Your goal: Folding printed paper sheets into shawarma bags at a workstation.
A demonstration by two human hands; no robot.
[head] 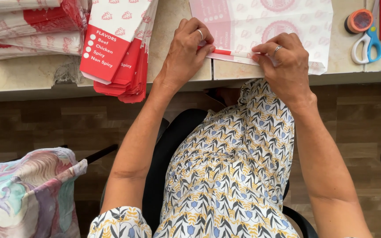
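Note:
A flat white paper sheet with pink and red printing [261,26] lies on the pale stone counter [173,26], its near edge at the counter's front. My left hand [185,53] pinches that near edge at its left end, thumb and fingers pressed on a folded red strip. My right hand [283,59] presses the same folded edge further right, fingertips flat on the paper. Each hand wears a ring.
A fanned stack of red-and-white paper bags [120,48] overhangs the counter's edge at left, with bundled bags [27,26] beyond it. Blue-handled scissors [367,44] and an orange tape roll [359,20] lie at right. Patterned cloth [27,194] sits lower left over a wood-look floor.

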